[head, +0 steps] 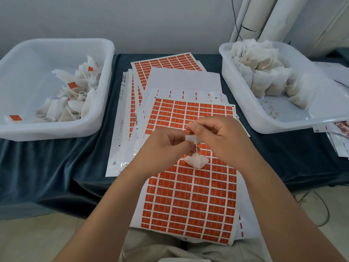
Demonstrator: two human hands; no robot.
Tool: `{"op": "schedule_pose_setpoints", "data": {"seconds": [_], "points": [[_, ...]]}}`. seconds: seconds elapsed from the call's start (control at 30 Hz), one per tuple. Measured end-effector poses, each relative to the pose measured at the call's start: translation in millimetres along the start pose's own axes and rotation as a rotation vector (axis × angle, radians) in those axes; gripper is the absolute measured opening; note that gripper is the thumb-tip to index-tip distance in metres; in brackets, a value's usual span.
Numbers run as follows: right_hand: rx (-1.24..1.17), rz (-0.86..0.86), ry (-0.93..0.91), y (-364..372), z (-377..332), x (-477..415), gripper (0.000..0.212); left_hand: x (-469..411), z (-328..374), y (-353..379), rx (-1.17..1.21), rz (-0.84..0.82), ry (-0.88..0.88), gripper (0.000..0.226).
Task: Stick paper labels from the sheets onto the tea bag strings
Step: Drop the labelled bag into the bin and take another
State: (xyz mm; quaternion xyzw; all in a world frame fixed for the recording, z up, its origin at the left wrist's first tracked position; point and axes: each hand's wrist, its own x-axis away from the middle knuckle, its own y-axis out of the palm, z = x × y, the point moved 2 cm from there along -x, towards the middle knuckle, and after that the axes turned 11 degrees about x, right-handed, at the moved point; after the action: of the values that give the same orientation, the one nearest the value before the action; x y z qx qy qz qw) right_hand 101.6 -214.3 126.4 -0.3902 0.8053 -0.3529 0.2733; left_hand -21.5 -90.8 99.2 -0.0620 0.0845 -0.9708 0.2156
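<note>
Left hand (166,146) pinches label (189,138), right hand (217,137) pinches string (196,147); tea bag (196,161) dangling at six o'clock could swing, sticking it crooked.

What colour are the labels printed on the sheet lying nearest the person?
The labels are orange-red with white gaps, clearest in the head view.

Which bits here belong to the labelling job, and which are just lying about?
In the job: left hand, right hand, label, string, tea bag, label sheet, tub of labelled bags, tub of plain bags.
Lying about: white pipes, black cable.
</note>
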Motion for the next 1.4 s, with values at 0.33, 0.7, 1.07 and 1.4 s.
{"op": "schedule_pose_setpoints", "data": {"seconds": [0.33, 0.7, 1.07, 1.4], "points": [[0.108, 0.076, 0.021, 11.6, 9.4, -0.8, 0.027, -1.5, -4.8, 2.1, -0.039, -0.024, 0.041, 0.024], [-0.045, 0.307, -0.033, 16.9, 6.6, 10.0, 0.016, -0.8, -13.1, 12.0, 0.609, -0.069, -0.344, 0.033], [-0.158, 0.326, -0.018, 20.1, 3.6, 13.5, 0.012, -4.3, -39.7, 19.8, 0.951, -0.125, -0.419, 0.045], [-0.118, 0.31, -0.022, 26.2, 6.3, 11.7, 0.019, -1.8, -34.8, 21.6, 0.875, -0.145, -0.387, 0.047]]}}
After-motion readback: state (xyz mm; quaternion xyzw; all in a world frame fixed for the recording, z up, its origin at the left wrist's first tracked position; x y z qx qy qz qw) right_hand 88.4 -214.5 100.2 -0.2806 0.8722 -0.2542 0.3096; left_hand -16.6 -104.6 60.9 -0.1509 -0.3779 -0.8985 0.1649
